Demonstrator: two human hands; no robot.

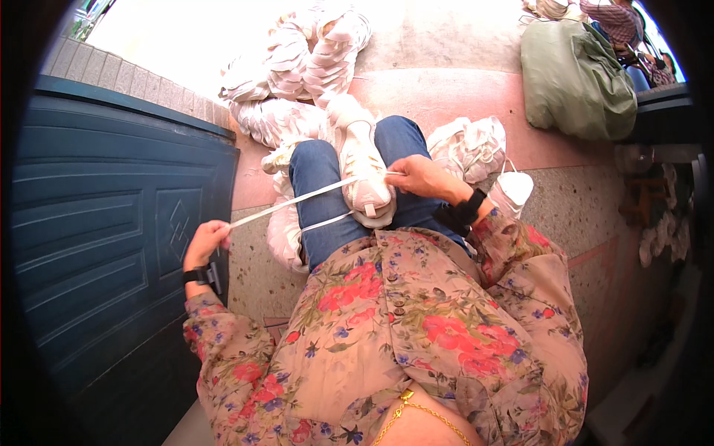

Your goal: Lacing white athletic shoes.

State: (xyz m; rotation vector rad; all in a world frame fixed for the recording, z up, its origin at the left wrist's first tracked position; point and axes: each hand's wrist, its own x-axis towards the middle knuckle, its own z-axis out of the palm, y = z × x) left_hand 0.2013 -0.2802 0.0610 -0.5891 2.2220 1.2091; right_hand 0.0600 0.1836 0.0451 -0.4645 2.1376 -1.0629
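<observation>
A cream-white shoe [366, 175] lies lengthwise between my thighs, its tabbed end toward me. A flat white shoelace [290, 201] stretches taut across it and over my left thigh. Out to the left, my left hand [208, 241] pinches one end of this lace. Just right of the shoe, my right hand [422, 178] has its fingers closed on the lace near the lacing area. A second white strand crosses my left thigh lower down, by the shoe's near end. The fingertips of my right hand partly hide the lace there.
Bundles of white shoe parts [312, 52] lie on the floor ahead, with another bundle [470, 145] at my right knee. Beside it is a white cup-shaped thing [512, 191] with a thin strap. A blue panelled door [134, 223] stands left. A green sack [576, 78] and people are far right.
</observation>
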